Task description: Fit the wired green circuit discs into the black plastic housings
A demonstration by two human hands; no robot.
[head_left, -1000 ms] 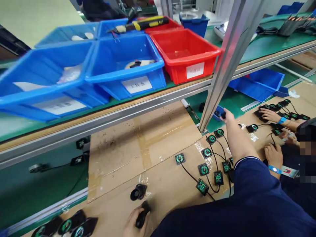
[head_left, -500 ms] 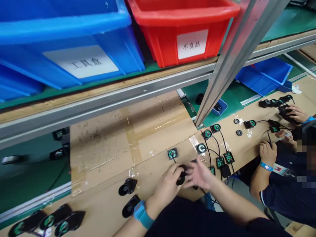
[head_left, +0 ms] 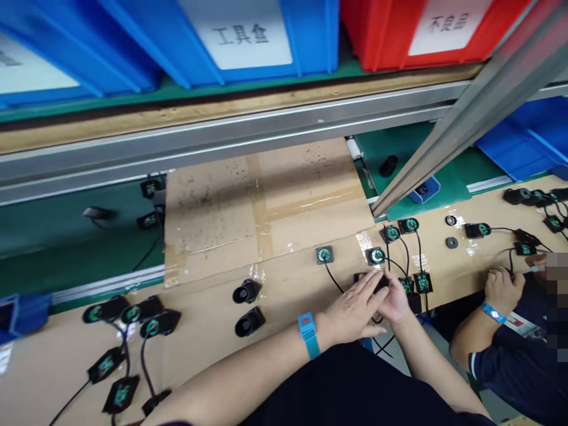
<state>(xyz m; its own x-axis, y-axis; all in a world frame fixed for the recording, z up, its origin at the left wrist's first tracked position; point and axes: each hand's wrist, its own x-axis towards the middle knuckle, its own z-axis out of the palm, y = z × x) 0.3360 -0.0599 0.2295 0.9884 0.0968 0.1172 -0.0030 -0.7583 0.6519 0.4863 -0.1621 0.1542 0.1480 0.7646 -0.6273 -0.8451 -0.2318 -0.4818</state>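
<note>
My left hand [head_left: 355,305], with a blue wrist strap [head_left: 309,336], reaches across with its fingers stretched out and its thumb apart. Its fingertips lie against a black plastic part [head_left: 382,282], mostly hidden between both hands. My right hand [head_left: 394,300] is curled around that part from the right. Just beyond my left hand lies a square black piece with a round green circuit board [head_left: 325,255], its cable running toward my hands. A similar round-board piece [head_left: 376,255] sits beyond my fingertips. Two black cylindrical housings [head_left: 249,322] lie left of my hands.
Several housings with green boards [head_left: 153,326] and cables lie at left on the cardboard-covered bench [head_left: 213,355]. Wired boards [head_left: 423,282] and black rings [head_left: 451,242] lie at right. A co-worker's hand [head_left: 503,289] works there. Overhead are a metal shelf rail [head_left: 266,130], blue bins [head_left: 306,35] and a red bin [head_left: 386,35].
My view has shifted left. My right hand, open before, has closed around the black part. My left fingers, earlier gripping a black round part, are now stretched out.
</note>
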